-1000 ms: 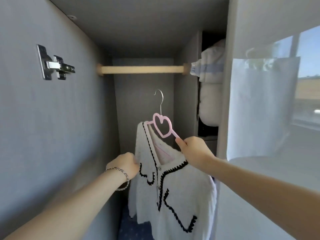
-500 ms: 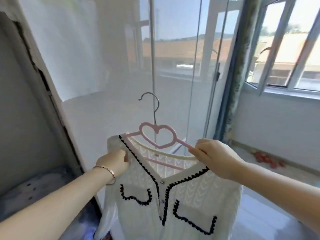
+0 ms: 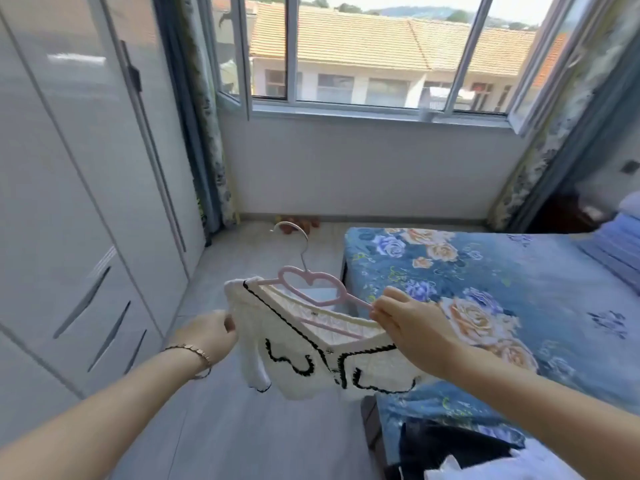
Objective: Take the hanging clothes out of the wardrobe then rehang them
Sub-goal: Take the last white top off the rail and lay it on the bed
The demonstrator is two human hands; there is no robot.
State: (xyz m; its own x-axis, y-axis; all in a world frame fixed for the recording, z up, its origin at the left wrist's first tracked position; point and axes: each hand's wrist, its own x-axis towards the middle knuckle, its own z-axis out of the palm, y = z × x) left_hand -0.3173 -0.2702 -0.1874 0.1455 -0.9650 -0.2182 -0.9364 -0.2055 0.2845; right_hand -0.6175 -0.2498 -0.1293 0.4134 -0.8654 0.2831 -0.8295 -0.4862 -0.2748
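Between wardrobe (image 3: 86, 202) and bed (image 3: 519, 271), left hand (image 3: 207, 336) gripping cardigan (image 3: 287, 358), right hand (image 3: 412, 330) fingers (image 3: 394, 294) pinching hanger (image 3: 320, 302)

Both bare arms reach forward and slightly down. The left hand (image 3: 207, 336), its back turned up, curls its fingers round the shoulder of the white cardigan (image 3: 294, 382); the right hand (image 3: 412, 330), a little higher, pinches the pink hanger (image 3: 320, 302) by one arm

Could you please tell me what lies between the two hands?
In the head view, a white cardigan on a pink heart hanger spans from the left hand to the right hand.
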